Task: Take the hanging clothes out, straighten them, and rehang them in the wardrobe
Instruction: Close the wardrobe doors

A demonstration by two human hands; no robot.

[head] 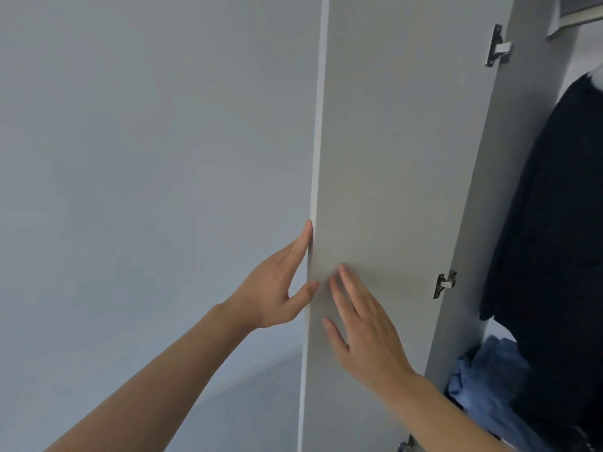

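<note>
Up close, we have both hands on the tall pale grey wardrobe door (391, 158), which stands swung out edge-on before us. Our left hand (277, 288) sits at the door's free vertical edge, fingers straight and lying along the outer side of that edge, the thumb reaching round to the inner face; it touches the door more than it clasps it. Our right hand (365, 324) lies flat on the inner face just beside it, fingers spread and straight, holding nothing.

Beyond the hands, the door runs rightward to two metal hinges (445, 283) fixed on its far side, one high and one at about hand level, with part of a third at the bottom of the frame. Past the hinges the wardrobe's interior opens.

Hanging there is the dark navy garment (554, 223), well apart from both hands and off to the right. Its long axis runs straight down from a pale hanger (597, 76) barely visible at the top right. Below it sits a crumpled heap of blue cloth (489, 376).

We judge the right hand the nearer of the two to the garment, with only the hinged side of the door between them. The reach, as we read it, goes right and upward toward the hanger. No clothing has yet been taken out; the task looks to be at its start.
</note>
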